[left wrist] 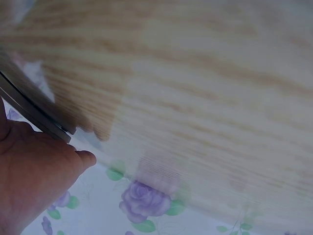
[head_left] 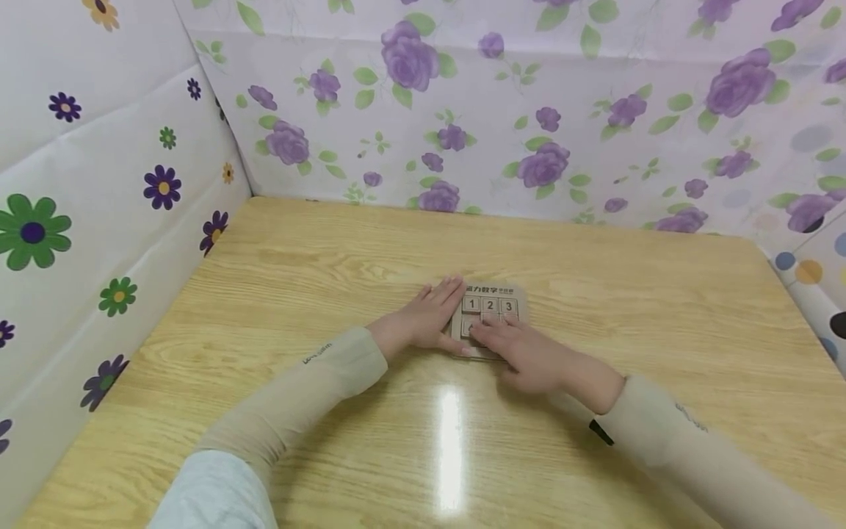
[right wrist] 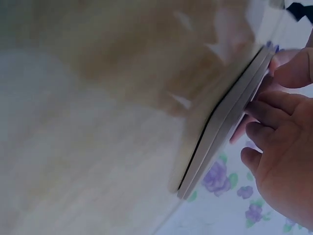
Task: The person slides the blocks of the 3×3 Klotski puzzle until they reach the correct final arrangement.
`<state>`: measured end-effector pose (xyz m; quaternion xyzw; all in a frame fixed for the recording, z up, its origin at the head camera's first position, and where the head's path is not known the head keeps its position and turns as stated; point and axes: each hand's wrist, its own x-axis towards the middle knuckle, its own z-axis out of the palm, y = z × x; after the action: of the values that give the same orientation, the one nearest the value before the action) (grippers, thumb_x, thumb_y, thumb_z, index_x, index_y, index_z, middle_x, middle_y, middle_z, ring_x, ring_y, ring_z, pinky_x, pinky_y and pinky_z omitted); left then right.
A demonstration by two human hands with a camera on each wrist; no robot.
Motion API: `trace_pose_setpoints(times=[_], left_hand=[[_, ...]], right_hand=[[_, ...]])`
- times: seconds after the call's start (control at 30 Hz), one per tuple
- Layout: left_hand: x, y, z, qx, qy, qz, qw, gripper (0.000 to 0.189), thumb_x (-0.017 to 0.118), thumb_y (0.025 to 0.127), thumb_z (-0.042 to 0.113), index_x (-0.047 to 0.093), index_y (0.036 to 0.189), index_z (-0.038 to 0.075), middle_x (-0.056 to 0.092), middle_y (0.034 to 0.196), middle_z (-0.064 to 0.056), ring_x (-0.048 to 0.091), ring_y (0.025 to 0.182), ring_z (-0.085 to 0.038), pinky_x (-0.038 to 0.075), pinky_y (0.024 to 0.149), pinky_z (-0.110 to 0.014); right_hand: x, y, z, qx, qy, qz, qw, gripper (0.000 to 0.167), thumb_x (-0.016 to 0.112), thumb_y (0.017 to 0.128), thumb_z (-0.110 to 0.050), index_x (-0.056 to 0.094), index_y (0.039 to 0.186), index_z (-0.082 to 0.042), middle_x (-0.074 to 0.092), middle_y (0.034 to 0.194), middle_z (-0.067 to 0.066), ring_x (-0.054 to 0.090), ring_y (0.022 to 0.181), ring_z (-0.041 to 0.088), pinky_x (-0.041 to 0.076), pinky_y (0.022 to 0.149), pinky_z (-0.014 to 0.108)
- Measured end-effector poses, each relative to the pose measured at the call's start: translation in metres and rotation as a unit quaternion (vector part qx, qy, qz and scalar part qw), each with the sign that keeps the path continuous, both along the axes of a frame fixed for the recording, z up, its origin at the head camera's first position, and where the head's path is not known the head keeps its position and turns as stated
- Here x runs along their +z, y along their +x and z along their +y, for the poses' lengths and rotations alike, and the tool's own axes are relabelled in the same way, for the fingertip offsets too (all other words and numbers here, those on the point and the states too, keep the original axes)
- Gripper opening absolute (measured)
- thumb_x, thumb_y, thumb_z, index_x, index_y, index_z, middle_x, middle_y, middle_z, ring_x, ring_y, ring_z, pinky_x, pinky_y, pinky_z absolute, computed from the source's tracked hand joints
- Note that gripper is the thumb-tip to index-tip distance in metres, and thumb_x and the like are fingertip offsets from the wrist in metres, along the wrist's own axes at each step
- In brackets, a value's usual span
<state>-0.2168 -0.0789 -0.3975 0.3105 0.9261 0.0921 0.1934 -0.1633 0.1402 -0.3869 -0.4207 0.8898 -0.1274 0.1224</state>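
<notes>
A number slide puzzle [head_left: 522, 300] lies flat on the table, printed lettering along its top edge. Tiles 1 [head_left: 471, 304], 2 [head_left: 490, 306] and 3 [head_left: 508, 306] fill its top row. My left hand [head_left: 423, 320] rests along the puzzle's left side, fingers straight toward the upper corner and thumb stretched along the bottom edge. Over the lower tiles, my right hand [head_left: 529, 354] touches the face with its fingertips and covers most of them. The right wrist view shows the puzzle's side edge [right wrist: 215, 132] beside the loosely bent fingers [right wrist: 266, 115].
The wood-grain table [head_left: 317, 257] carries a bright light reflection [head_left: 451, 448] in front of the puzzle. A cloth with purple flowers [head_left: 410, 59] hangs behind it, and a daisy-patterned cloth [head_left: 119, 220] borders the left. Beige sleeves cover both forearms.
</notes>
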Motion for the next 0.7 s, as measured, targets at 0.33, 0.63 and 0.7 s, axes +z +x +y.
trace_pose_setpoints(times=[0.33,0.63,0.7], left_hand=[[-0.004,-0.001,0.0,0.005,0.003,-0.001,1.0,0.118,0.061,0.077,0.068,-0.006,0.152,0.006,-0.011,0.16,-0.009,-0.01,0.147,-0.023,-0.002,0.12,-0.042],[-0.001,0.0,0.0,0.004,0.004,-0.001,1.0,0.116,0.061,0.078,0.066,-0.004,0.153,0.006,-0.01,0.16,-0.009,-0.009,0.147,-0.023,-0.002,0.12,-0.043],[-0.001,0.0,0.0,0.003,0.003,0.001,1.0,0.117,0.061,0.078,0.067,-0.005,0.153,0.006,-0.01,0.16,-0.01,-0.01,0.147,-0.023,-0.002,0.12,-0.042]], right_hand=[[0.002,0.015,0.0,0.001,-0.001,-0.023,0.9997,0.074,0.061,0.08,-0.01,0.03,0.146,0.004,0.032,0.151,0.019,0.024,0.142,0.037,0.015,0.117,0.055],[0.001,0.004,0.017,-0.055,0.001,0.014,0.9984,0.073,0.06,0.081,-0.011,0.03,0.146,0.004,0.034,0.15,0.021,0.025,0.141,0.04,0.014,0.116,0.057],[0.001,0.002,0.019,-0.058,0.006,0.011,0.9982,0.073,0.061,0.083,-0.012,0.029,0.146,0.006,0.032,0.151,0.022,0.024,0.141,0.04,0.012,0.117,0.057]])
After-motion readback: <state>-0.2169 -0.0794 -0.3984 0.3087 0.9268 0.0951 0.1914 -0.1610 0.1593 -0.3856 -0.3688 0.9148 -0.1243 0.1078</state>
